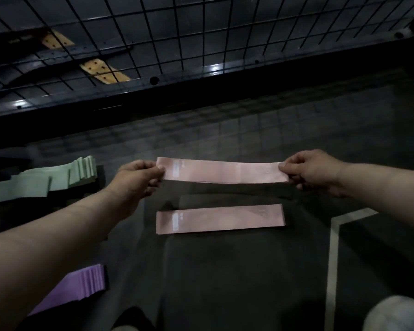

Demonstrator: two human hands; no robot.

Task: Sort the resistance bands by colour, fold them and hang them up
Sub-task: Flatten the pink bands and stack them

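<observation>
Pink and limp, the band (222, 172) we hold out flat above the bench (225, 271), left hand (139, 174) and right hand (308, 169) each pinching one end between thumb and fingers (283, 166), looks light and stretchy (likely slick), so the ends suit folding.

Two tan perforated strips (104, 72), far left — white lines (332, 259) across the dark surface (225, 278).

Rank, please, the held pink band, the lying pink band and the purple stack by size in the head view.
1. held pink band and lying pink band: alike, unranked.
2. purple stack: smallest as seen, partly behind an arm.
</observation>
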